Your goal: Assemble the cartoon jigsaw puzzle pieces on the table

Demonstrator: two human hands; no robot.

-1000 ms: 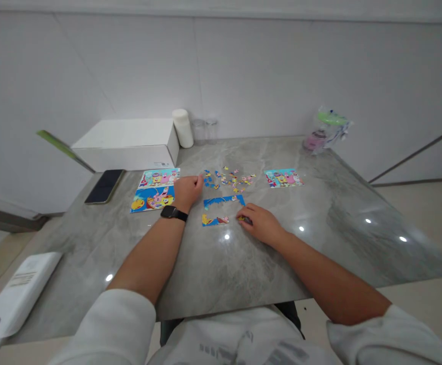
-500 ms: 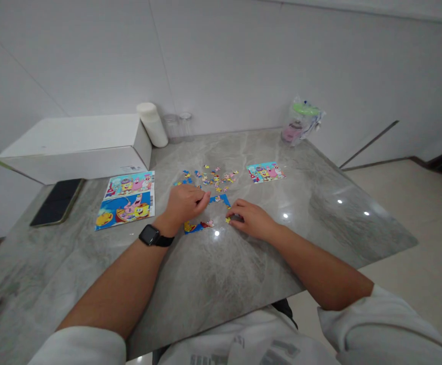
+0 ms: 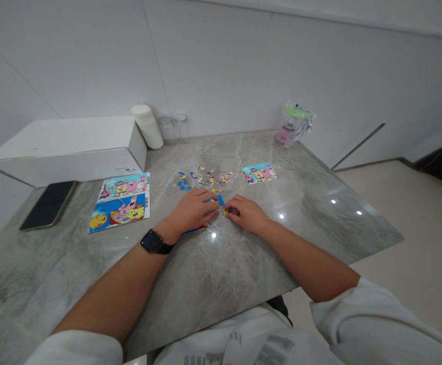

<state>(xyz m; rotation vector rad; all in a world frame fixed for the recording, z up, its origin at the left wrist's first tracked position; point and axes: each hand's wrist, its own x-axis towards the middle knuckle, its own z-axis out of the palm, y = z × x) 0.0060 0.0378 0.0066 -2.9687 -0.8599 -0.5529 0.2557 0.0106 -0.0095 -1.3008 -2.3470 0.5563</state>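
My left hand (image 3: pixel 195 209), a dark watch on its wrist, bends its fingers over a partly joined puzzle (image 3: pixel 221 201) and hides much of it. What lies under those fingers cannot be made out. Just to the right, my right hand (image 3: pixel 245 215) pinches a small yellow puzzle piece (image 3: pixel 225 211) at the puzzle's right edge. Loose puzzle pieces (image 3: pixel 213 180) lie scattered beyond both hands. A small cartoon picture card (image 3: pixel 260 173) lies behind my right hand. Two larger cartoon pictures, one above the other on a sheet (image 3: pixel 121 203), lie to the left.
On the grey marble table (image 3: pixel 221 274), a white box (image 3: pixel 64 152) stands back left, with a black phone (image 3: pixel 48 205) before it. A white bottle (image 3: pixel 148 126) and two clear jars (image 3: pixel 174 130) stand beside the box. A bagged cup with green lid (image 3: pixel 293 125) is back right.
My left hand has moved right and down over the puzzle, covering more of it. My right hand has brought the yellow piece up against the puzzle's edge. The view has shifted slightly.
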